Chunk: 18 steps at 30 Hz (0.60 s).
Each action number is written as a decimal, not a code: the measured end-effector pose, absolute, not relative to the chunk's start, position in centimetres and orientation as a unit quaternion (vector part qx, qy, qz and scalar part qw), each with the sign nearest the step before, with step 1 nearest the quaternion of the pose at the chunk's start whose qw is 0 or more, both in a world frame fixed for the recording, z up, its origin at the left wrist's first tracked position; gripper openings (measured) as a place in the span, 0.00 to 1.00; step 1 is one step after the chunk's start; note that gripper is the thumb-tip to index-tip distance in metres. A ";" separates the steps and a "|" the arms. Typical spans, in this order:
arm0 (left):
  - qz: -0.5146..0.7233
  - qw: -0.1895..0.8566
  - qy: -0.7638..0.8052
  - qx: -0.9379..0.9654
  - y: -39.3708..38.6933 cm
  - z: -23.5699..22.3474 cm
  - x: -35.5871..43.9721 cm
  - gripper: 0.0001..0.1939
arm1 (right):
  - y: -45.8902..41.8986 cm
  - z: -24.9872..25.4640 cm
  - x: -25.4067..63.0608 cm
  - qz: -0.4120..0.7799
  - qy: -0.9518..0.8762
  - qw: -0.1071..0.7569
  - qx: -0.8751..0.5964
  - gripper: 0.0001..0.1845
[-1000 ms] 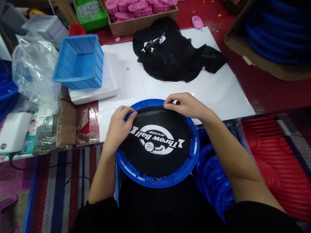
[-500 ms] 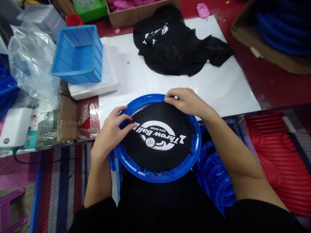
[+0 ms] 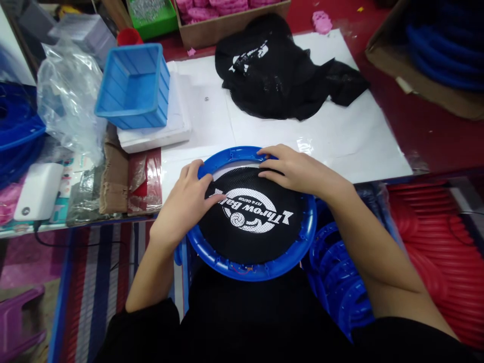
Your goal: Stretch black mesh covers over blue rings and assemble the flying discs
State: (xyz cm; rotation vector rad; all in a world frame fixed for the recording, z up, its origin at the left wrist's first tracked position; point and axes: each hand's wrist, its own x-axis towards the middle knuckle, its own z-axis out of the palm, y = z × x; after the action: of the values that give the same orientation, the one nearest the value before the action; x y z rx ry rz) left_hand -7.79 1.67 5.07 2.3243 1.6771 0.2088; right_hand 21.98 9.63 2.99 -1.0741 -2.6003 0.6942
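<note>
A blue plastic ring [image 3: 307, 229] lies tilted at the table's front edge, over my lap. Inside it is a round black mesh cloth [image 3: 223, 242] with a white "Throw Ball" print; at the far side a gap shows between cloth and ring. My left hand [image 3: 189, 196] is curled over the ring's upper left rim, its thumb on the cloth. My right hand [image 3: 293, 169] rests at the upper right with fingers apart, one on the rim and others on the cloth edge. A small circuit piece [image 3: 248, 268] with a red wire sits in the near rim.
More black mesh cloths [image 3: 272, 70] lie on the white sheet [image 3: 363, 146]. A blue bin [image 3: 132, 91] stands on a white block at left, beside a plastic bag [image 3: 70, 96] and a white power bank [image 3: 40, 191]. Blue rings [image 3: 336, 267] are stacked below, near red ribbed parts [image 3: 434, 252].
My right fingers have gone from a pinch on the cloth's far edge to spread over rim and cloth. The cloth's far edge has shifted toward me, widening the gap. The view has shifted slightly.
</note>
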 end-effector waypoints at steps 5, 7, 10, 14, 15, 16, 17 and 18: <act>0.098 0.159 0.631 0.753 2.6 4.5 -6.9 0.09 | 9.9 4.0 21.5 0.241 -0.889 0.063 -0.385 0.11; 0.122 0.179 0.634 0.742 2.9 4.5 -7.0 0.06 | 10.3 4.2 21.5 0.242 -0.885 0.048 -0.395 0.10; 0.164 0.221 0.617 0.737 3.5 4.5 -7.8 0.01 | 11.1 4.4 21.6 0.279 -0.876 0.058 -0.388 0.10; 0.228 0.271 0.613 0.706 3.9 4.2 -9.0 0.01 | 11.9 4.3 22.3 0.359 -0.841 0.097 -0.393 0.12; 0.244 0.284 0.616 0.693 4.0 3.9 -9.2 0.01 | 12.0 4.3 22.5 0.377 -0.828 0.107 -0.401 0.12; 0.261 0.294 0.621 0.679 4.0 3.7 -9.3 0.02 | 12.1 4.4 22.8 0.393 -0.816 0.115 -0.407 0.12; 0.275 0.301 0.625 0.666 4.0 3.4 -9.3 0.02 | 12.2 4.4 23.0 0.405 -0.806 0.123 -0.413 0.12; 0.288 0.302 0.628 0.657 4.1 3.2 -9.3 0.03 | 12.2 4.4 23.2 0.412 -0.799 0.131 -0.417 0.12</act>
State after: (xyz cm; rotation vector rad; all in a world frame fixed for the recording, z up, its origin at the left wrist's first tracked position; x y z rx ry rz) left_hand -9.27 4.07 3.19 1.7411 1.6660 0.7631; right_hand 23.15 12.21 4.39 -1.2124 -2.3216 1.1972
